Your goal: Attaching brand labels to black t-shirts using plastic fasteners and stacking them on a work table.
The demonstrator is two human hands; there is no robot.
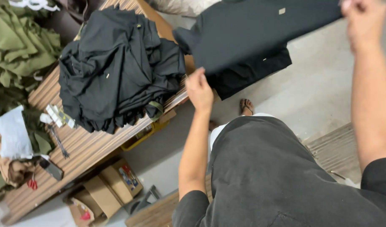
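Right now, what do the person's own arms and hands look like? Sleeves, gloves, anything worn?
Both hands are bare: no gloves, rings or watch visible on the left hand or the right hand. The forearms are uncovered. Short dark grey sleeves end near the elbows, part of a dark grey shirt.

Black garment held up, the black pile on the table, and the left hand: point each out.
Black garment (260, 29), head view, on the flat middle of the cloth.
Black pile (117, 67), head view, on the top folds of the heap.
Left hand (199, 90), head view, on the back of the hand gripping the garment's edge.
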